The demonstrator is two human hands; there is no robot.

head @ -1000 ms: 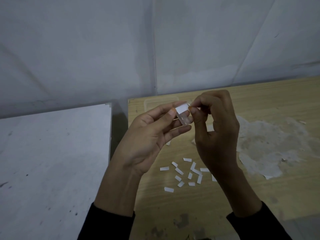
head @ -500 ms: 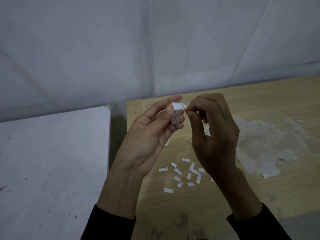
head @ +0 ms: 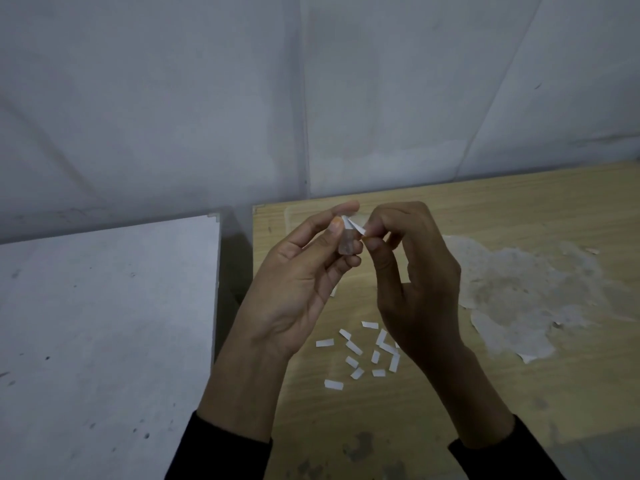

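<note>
While the left hand (head: 298,282) pinches a small clear piece (head: 346,244) up above the bench's (head: 519,410) back left corner, the right hand (head: 419,278) nips its white strip (head: 356,227) by the tip. Loose strips (head: 354,348) lie on the wood beneath.

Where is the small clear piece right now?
Head view, centre: the small clear piece is pinched by the left hand above the wooden table, while the right hand pinches the white strip at its top.
</note>
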